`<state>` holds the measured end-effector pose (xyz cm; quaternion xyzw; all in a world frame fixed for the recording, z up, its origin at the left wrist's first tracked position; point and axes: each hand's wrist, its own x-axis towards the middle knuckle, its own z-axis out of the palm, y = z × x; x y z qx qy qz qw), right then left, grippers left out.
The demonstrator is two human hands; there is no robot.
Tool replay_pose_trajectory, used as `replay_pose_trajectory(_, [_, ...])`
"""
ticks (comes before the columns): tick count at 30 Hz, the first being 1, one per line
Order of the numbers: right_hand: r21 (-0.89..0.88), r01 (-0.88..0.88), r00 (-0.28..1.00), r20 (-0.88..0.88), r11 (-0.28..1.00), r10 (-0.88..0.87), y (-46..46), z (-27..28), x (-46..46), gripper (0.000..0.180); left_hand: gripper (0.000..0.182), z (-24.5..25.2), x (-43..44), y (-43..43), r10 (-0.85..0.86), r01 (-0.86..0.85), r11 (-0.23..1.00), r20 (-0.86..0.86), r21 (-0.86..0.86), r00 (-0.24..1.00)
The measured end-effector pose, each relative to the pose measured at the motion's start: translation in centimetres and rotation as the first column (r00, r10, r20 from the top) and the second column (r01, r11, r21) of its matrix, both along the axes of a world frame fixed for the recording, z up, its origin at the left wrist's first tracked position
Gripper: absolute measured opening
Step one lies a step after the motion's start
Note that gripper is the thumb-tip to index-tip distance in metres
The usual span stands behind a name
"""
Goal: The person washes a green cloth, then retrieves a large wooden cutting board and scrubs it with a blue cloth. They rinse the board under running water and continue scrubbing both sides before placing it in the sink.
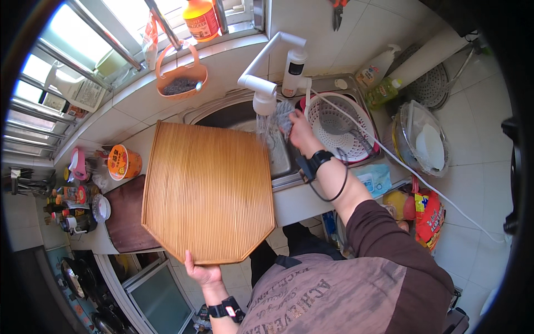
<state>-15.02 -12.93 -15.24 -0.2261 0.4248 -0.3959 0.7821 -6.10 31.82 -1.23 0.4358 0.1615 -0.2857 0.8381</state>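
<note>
My left hand (203, 273) grips the near edge of a large slatted bamboo board (208, 192), thumb on top and fingers hidden beneath. The board has cut corners and reaches over the counter and the left part of the steel sink (280, 160). In my right hand (301, 130) is a grey cloth (285, 116), held just right of the running water. The stream falls from the white faucet (264, 102) into the basin. Right of that hand, a white colander (333, 142) with a pink rim holds a grey ladle-like strainer (340, 119).
A dark red cutting board (129, 217) lies left of the bamboo board, near an orange tub (124, 162). An orange basket (182, 83) hangs under the window. Soap bottles (381, 92) and covered bowls (421, 137) stand at right. A white cord (400, 169) crosses the right side.
</note>
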Motion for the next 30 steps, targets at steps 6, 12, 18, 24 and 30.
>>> replay_pose_trajectory(6, [0.123, -0.103, 0.994, -0.01, 0.987, 0.105, -7.6, 2.8, -2.3, 0.024, 0.057, 1.4, 0.1, 1.7, -0.044, 0.043, 0.997, -0.006, -0.056, 0.999])
replay_pose_trajectory(12, [0.118, -0.227, 0.97, 0.119, 0.967, 0.214, -10.8, 7.4, -3.9, 0.03, 0.056, 3.2, 0.8, 1.5, 0.013, -0.013, 1.0, 0.017, 0.002, 1.0])
replay_pose_trajectory(18, [0.076, -0.243, 0.961, 0.157, 0.967, 0.229, -8.4, 9.6, -3.6, 0.032, 0.056, 5.9, 1.7, 2.5, 0.052, -0.053, 0.999, 0.066, 0.005, 0.996])
replay_pose_trajectory(24, [0.293, -0.345, 0.851, 0.498, 0.892, 0.166, 3.9, 8.0, -2.7, 0.038, 0.055, 9.4, 2.9, 3.0, 0.037, -0.052, 0.994, 0.147, 0.095, 0.988])
replay_pose_trajectory(30, [0.179, -0.481, 0.66, 0.718, 0.858, 0.22, 10.0, 10.7, -2.4, 0.042, 0.053, 12.5, 3.9, 3.0, -0.011, -0.025, 0.987, 0.217, 0.161, 0.976])
